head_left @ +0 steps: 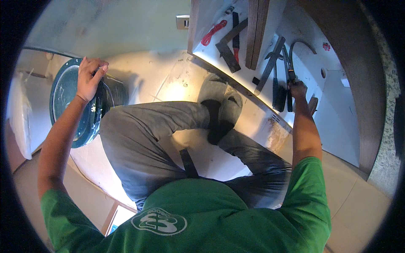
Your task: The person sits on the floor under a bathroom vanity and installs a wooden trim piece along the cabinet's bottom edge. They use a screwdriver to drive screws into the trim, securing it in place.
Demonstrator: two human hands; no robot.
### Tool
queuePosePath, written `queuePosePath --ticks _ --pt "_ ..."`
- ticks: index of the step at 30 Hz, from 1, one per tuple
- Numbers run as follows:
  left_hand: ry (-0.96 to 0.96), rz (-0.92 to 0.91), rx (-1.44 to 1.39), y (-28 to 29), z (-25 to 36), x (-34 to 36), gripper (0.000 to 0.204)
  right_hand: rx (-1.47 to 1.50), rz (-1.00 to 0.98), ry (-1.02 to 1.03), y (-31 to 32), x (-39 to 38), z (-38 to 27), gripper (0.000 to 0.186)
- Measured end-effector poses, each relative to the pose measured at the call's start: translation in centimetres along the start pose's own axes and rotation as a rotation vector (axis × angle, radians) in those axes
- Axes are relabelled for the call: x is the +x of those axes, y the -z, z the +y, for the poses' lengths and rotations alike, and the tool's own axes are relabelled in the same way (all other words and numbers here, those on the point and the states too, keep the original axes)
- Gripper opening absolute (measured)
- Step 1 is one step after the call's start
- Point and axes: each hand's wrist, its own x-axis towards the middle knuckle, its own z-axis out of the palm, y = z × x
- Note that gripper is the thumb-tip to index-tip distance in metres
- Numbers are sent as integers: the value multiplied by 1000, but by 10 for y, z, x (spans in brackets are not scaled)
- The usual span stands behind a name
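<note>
One left hand [90,79] rests, fingers loosely spread and gripping nothing, on the rim of one dark green, round, pale-specked bucket [63,99]. One right hand [298,90] reaches inside a smooth white-lined, brown-edged cabinet [341,122], fingers curled around a dark, slender, hose-like piece [291,75], its exact kind unclear. Nearby in the cabinet lie one coiled red cord [214,33] and one flat, dark, L-shaped bar [228,57]. Two grey shoes [213,87] stand on the pale floor [168,80].

Wall plate [182,22] left of red cord bundle [214,33]; red knob [326,46]; speckled stone edge [390,105].
</note>
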Motion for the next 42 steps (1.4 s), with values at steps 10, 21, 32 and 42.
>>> queuePosePath --ticks 10,21,32,42 --pt "-24 52 17 -9 -10 -2 34 332 222 -148 -2 -34 26 49" --pt "-24 90 -20 -12 -18 3 33 1901 -147 -470 33 -149 -162 7" --pt "-31 139 -37 -15 -15 0 32 1854 10 -527 20 -89 -168 7" --pt "-14 122 -67 -15 -14 1 31 1213 90 -248 -12 -155 -91 23"
